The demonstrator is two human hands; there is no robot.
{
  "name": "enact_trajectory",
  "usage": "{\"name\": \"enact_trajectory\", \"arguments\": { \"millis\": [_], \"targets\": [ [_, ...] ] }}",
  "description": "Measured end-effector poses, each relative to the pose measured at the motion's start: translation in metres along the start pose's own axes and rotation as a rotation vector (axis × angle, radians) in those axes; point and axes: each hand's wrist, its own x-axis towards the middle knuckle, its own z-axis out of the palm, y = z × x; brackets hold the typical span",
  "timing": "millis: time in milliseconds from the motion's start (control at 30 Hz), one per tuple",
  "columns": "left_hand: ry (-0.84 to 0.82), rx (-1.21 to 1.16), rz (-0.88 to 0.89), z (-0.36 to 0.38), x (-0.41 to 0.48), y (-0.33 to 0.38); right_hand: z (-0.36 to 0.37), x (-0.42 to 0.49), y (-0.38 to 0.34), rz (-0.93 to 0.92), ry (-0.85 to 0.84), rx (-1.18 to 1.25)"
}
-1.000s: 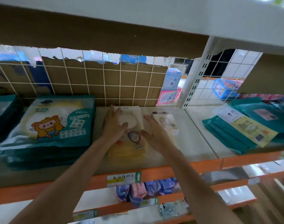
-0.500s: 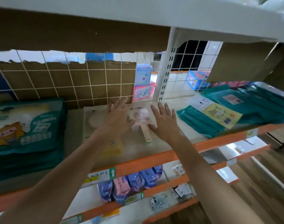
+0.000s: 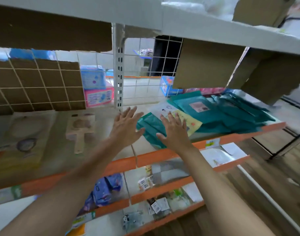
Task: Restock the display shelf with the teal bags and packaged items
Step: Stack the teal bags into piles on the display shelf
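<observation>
Both hands are spread wide, with the fingers straight and apart, and they hold nothing. The left hand [image 3: 127,126] hovers over a bare part of the white display shelf with the orange front rail [image 3: 239,133]. The right hand [image 3: 175,132] is over the near end of the stack of flat teal plastic bags [image 3: 234,116]. I cannot tell if its palm already touches them.

The teal bags lie on the right section of the shelf, fanned out loosely and not squared, and some reach the front rail. A flat white and yellow printed packet [image 3: 194,123] lies on top of them, just beside the right fingers [image 3: 169,116].

The bags look thin, glossy and limp, so I judge they are light but slippery, and they will probably slide over each other when 1 is pulled. It seems better to take the whole stack by its 2 long sides, thumbs on top and fingers under, or to push it square with flat palms. The top packet may slip off, so it needs a thumb on it.

On the left section lie a pale packet with a wooden paddle shape [image 3: 81,128] and a large pale flat packet [image 3: 18,138]. These seem stiffer.
</observation>
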Motion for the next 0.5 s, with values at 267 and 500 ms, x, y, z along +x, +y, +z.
{"name": "enact_trajectory", "arguments": {
  "millis": [267,500],
  "targets": [
    [-0.052,-0.019,0.002,0.026,0.026,0.047,0.003,0.006,0.06,0.019,-0.044,0.034],
    [-0.087,0.018,0.029,0.042,0.069,0.058,0.005,0.027,0.088,0.043,-0.021,0.016]
  ]
}}
